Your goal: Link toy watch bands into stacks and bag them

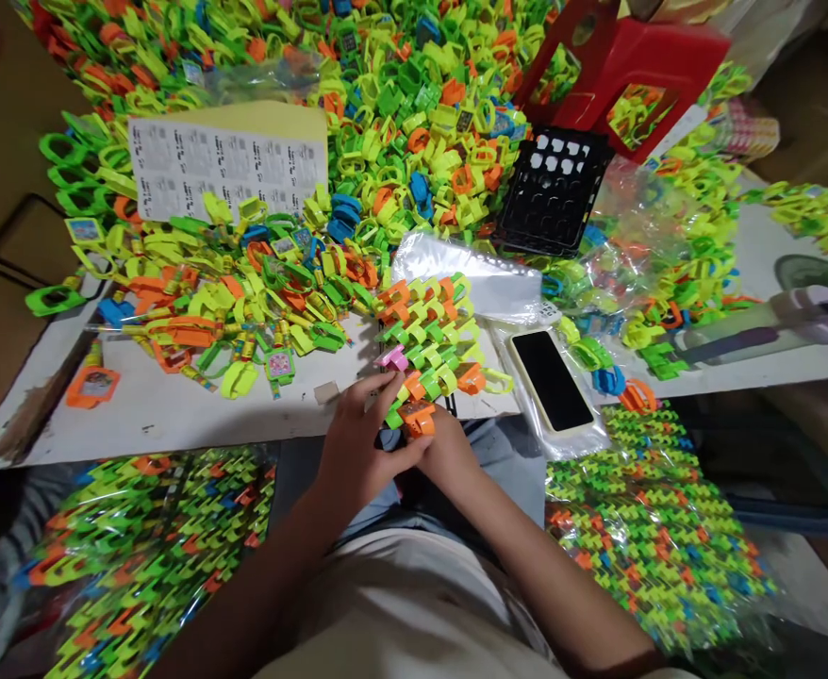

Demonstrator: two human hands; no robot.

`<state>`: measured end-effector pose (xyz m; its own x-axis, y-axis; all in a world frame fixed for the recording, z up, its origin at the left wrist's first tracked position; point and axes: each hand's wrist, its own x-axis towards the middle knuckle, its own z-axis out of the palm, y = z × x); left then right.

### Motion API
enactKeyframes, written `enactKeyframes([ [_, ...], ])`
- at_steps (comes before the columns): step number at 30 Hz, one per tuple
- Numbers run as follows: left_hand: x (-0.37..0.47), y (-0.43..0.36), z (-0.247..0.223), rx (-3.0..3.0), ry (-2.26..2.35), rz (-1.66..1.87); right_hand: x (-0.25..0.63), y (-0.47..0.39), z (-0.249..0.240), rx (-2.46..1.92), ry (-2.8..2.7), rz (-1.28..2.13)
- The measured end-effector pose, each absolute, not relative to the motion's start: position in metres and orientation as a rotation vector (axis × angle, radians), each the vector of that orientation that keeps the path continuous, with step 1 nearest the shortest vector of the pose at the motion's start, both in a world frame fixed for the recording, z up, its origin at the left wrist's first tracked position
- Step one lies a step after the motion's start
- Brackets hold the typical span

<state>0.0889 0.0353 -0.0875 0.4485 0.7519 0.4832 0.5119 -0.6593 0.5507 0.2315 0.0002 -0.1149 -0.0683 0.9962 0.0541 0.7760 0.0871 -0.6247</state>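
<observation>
Rows of toy watches (428, 325), mostly green and yellow with some orange and one pink, lie packed together at the table's front edge. My left hand (361, 429) reaches over their near end, fingers along the left side. Its thumb and fingers close around an orange toy watch (416, 418) at the nearest corner. My right hand (449, 443) is tucked under that same corner from the right. Its fingers are hidden behind the watches and my left thumb, so what they grip does not show.
Loose toy watches (400, 104) heap across the back. Nearby are a label sheet (230, 165), black tray (552, 193), clear bags (471, 273), phone (552, 380), red stool (640, 66) and bottle (768, 325). Bagged watches (654, 528) sit below the table edge, both sides.
</observation>
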Motion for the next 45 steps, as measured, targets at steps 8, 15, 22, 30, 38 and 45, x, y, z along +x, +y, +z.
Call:
enactKeyframes([
  [8, 0.086, 0.037, -0.088, 2.398, 1.065, 1.008, 0.224, 0.004, -0.109, -1.874, -1.987, 0.634],
  [15, 0.086, 0.045, -0.079, 2.327, 1.052, 0.948, 0.224, 0.010, -0.101, -1.893, -2.038, 0.633],
  [22, 0.100, 0.047, -0.074, 2.282, 1.229, 0.830, 0.237, 0.012, -0.123, -1.716, -1.886, 0.658],
  [30, 0.053, 0.061, -0.080, 2.245, 1.255, 0.985, 0.240, -0.003, -0.127, -1.584, -1.734, 0.606],
  [38, -0.048, 0.103, -0.106, 1.966, 2.331, 0.449, 0.247, -0.040, -0.126, -1.474, -1.670, 0.672],
  [45, -0.053, 0.061, -0.041, 2.224, 1.759, 0.862, 0.231, -0.052, -0.090, -1.323, -1.788, 0.553],
])
